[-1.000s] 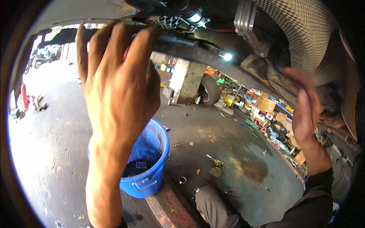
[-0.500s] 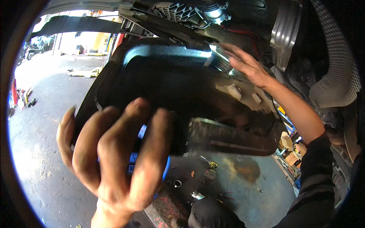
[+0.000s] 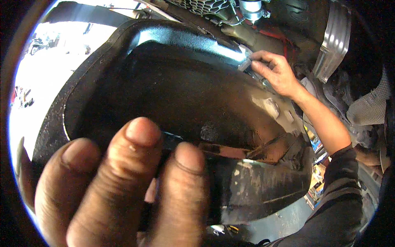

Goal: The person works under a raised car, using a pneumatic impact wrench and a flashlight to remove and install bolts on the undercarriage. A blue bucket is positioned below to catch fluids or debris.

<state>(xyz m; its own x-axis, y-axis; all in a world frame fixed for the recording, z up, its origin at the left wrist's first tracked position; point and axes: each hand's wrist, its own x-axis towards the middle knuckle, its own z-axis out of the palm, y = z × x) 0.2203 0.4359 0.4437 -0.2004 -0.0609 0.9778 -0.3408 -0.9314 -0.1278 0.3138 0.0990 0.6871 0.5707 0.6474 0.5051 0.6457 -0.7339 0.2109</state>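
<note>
A large black tub-shaped panel [image 3: 164, 90] fills the middle of the head view under a vehicle, with a bright strip of light along its far rim. At that rim's right end, my right hand [image 3: 277, 74] has its thumb and fingers closed on a small grey piece [image 3: 245, 64], whose kind I cannot make out. Large in the lower left, my left hand [image 3: 119, 185] has its fingers spread in front of the panel. Nothing shows between them, and its palm is hidden.
A ribbed metal shield [image 3: 335, 41] hangs at the upper right, above a dimpled grey shield [image 3: 368, 109]. A silver cylinder [image 3: 251, 9] sits at the top. Below the panel lie tools [image 3: 226, 229] on the floor [image 3: 279, 226]; boxes [image 3: 317, 177] stand to the right.
The panel fills more of the view. My left hand looks larger and lower, its fingers still spread. My right hand's stretched fingers have curled closed on the small grey piece at the rim.
</note>
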